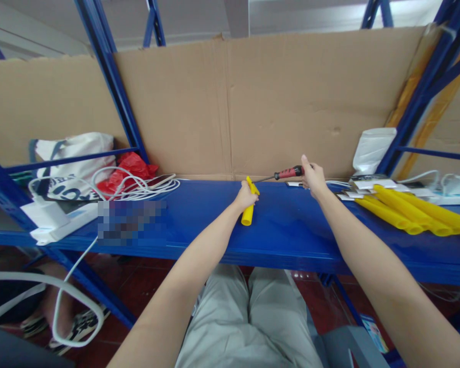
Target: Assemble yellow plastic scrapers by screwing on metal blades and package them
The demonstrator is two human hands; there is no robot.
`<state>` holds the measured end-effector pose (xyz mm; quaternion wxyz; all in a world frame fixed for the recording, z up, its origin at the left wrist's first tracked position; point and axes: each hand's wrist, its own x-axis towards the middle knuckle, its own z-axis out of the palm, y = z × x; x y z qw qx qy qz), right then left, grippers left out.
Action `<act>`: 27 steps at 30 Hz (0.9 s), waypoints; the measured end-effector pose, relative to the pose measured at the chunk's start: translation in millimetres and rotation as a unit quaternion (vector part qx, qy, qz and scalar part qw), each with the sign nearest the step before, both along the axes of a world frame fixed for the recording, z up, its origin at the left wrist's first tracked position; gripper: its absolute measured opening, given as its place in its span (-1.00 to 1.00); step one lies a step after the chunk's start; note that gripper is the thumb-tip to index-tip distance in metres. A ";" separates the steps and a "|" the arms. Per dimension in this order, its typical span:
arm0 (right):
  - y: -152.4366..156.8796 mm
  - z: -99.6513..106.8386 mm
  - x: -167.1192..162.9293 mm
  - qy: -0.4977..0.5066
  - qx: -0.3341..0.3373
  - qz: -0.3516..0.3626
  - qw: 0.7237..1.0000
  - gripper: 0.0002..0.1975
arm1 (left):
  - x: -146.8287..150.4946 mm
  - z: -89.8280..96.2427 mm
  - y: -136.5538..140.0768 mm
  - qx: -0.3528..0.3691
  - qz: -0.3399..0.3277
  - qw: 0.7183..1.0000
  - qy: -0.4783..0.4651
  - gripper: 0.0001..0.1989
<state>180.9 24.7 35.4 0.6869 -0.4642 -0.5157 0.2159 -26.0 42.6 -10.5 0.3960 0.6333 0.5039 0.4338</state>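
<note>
My left hand [246,196] is closed around a yellow plastic tube [247,215], which has a small crosspiece near its upper end. In my right hand [313,177] is a screwdriver [289,173] with a red and black handle, the fingers wrapped round its butt end. Its thin shaft points left and reaches the top of the yellow piece; whether the tip sits in a screw is too small to tell. Both hands are just above the blue shelf top [203,214].
Several yellow tubes [417,212] lie at the right beside stacked white boxes [371,183]. A white power strip [67,225], coiled white cables [149,189], a red plastic bag [132,168] and a cloth bag [80,148] are at the left. Cardboard [272,102] closes the back.
</note>
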 end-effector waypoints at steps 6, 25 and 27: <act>-5.1 6.2 -7.0 0.032 -0.049 0.002 0.998 -0.70 | -0.5 1.0 -0.6 0.002 -0.001 1.000 0.005 -0.52; 3.2 0.4 0.1 0.002 -0.025 -0.041 0.999 -0.61 | -0.9 -2.5 4.0 0.011 0.006 1.000 0.002 -0.49; 4.2 0.8 0.3 0.006 -0.012 -0.055 0.998 -0.63 | -0.7 -2.5 3.7 0.015 0.006 1.000 0.006 -0.49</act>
